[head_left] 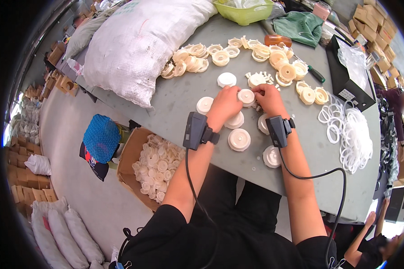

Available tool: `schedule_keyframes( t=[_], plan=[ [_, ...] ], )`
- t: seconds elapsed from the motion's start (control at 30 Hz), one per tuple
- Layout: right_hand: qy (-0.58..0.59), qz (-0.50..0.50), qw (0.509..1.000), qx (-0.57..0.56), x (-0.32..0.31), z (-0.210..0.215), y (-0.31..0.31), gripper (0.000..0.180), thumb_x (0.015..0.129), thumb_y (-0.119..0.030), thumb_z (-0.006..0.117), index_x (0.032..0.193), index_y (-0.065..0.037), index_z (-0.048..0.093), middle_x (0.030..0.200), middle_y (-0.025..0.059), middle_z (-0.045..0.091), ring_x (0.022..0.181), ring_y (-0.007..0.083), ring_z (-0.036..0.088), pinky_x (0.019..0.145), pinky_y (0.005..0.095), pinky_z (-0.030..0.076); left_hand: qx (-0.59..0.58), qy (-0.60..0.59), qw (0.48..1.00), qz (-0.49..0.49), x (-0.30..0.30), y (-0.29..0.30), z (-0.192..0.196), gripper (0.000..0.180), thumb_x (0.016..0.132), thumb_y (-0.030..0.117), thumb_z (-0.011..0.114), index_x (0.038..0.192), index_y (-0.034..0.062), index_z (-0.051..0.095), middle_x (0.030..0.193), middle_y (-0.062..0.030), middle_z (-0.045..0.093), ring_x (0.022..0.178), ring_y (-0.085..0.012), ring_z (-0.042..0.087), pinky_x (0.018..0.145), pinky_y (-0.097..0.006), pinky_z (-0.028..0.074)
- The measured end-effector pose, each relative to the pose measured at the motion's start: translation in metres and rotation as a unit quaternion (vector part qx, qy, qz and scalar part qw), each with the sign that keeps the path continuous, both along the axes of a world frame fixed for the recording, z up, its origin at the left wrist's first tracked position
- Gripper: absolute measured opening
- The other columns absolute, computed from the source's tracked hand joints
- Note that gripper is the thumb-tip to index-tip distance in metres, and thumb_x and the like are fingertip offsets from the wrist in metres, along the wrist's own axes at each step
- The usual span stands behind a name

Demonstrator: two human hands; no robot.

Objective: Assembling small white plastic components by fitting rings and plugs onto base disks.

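Though partly hidden, fingers (234,89) of the left hand (224,106) grip a white disc (246,97); whether the right hand's fingers (258,88) also grip is unclear; beyond them, cream parts (287,71) crowd the desk (166,101).

Bright — strong fisheye edge distortion

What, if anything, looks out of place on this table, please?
Perhaps the green-handled screwdriver, lying slantwise beside the cream plastic discs: a tool among loose parts. Nothing looks clearly damaged.

White disc (246,97) — small central nub
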State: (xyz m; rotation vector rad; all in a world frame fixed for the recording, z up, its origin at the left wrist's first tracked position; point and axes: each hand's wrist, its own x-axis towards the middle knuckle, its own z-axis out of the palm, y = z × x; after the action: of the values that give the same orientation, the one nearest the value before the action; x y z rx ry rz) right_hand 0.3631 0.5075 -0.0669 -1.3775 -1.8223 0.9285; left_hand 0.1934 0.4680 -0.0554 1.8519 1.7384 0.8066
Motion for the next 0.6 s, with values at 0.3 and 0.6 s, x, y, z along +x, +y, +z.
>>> schedule_keyframes(
  t=[0.3, 0.6],
  plan=[
    [0.002, 0.114, 0.991, -0.062, 0.013, 0.011, 0.003, 0.033, 0.073, 0.000, 0.064, 0.105, -0.002, 0.068, 0.079, 0.0041, 0.064, 0.071, 0.0110, 0.058, 0.066, 0.0253, 0.050, -0.036, 0.037, 0.998, -0.047, -0.004, 0.002, -0.002, 0.054, 0.068, 0.017, 0.074, 0.118, 0.0073, 0.057, 0.116, -0.0174, 0.055, 0.111, -0.0316, 0.053, 0.094, -0.038, 0.043],
    [0.032, 0.114, 0.990, -0.074, 0.016, 0.012, 0.004, 0.032, 0.075, -0.005, 0.062, 0.106, 0.003, 0.065, 0.086, 0.0080, 0.064, 0.078, 0.0147, 0.060, 0.068, 0.0278, 0.050, -0.059, 0.120, 0.991, 0.010, 0.016, -0.001, 0.008, 0.056, 0.065, 0.030, 0.077, 0.115, 0.0104, 0.058, 0.115, -0.0157, 0.055, 0.109, -0.0330, 0.054, 0.091, -0.040, 0.045]
  ],
)
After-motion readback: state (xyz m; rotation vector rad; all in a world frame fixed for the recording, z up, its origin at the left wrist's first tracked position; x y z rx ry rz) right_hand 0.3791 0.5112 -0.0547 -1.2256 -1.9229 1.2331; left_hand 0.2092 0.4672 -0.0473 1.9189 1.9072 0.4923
